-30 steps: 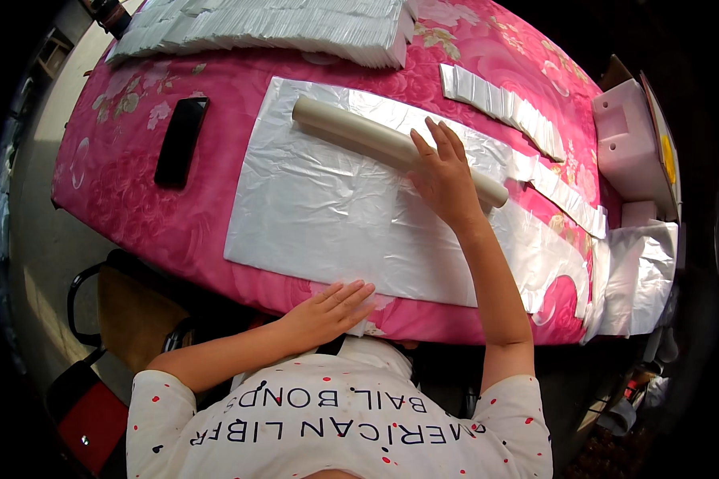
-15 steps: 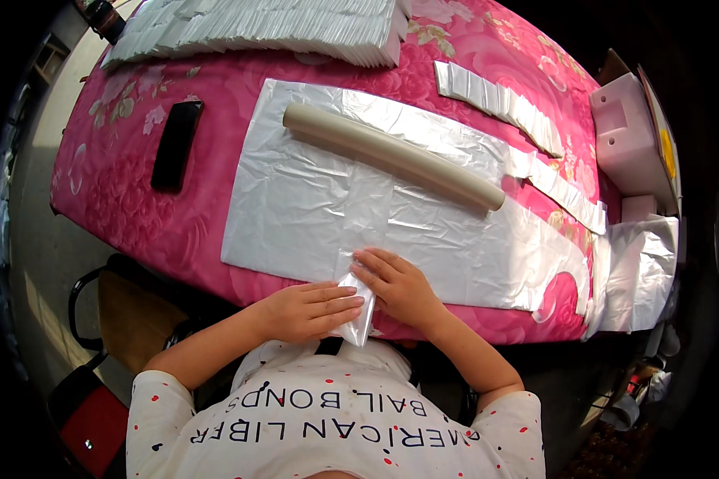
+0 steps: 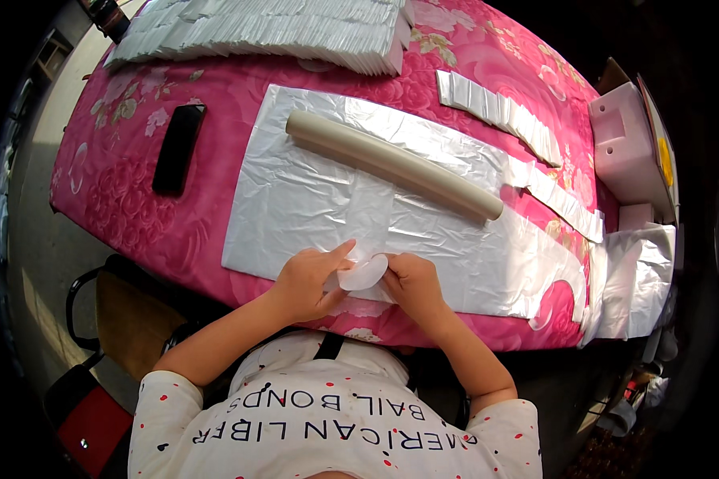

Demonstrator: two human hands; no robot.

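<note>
Close to the table's near edge, both my hands work on a clear plastic bag [image 3: 365,274] whose upper end is bent into a rounded fold. My right hand [image 3: 415,286] pinches its right side between thumb and fingers. Cupped at its left side, my left hand [image 3: 305,281] holds the bag with thumb and forefinger apart; the other fingers are partly hidden. Beneath lies a flat layer of silvery-white plastic bags [image 3: 276,191]. Across that layer rests a long beige tube [image 3: 391,165], slanting down to the right, beyond my hands.
A black phone [image 3: 179,150] lies left on the pink floral tablecloth [image 3: 128,199]. Folded bags stand packed in a large block [image 3: 264,30] at the back. Two rows [image 3: 499,113] of folded bags lie right, near a white foam box [image 3: 625,144]. More plastic sheeting [image 3: 635,279] drapes over the right edge.
My hands have gone from lying flat on the narrow folded bag to gripping its sides. The bag has moved up from my lap onto the table edge, its end now bent round.
</note>
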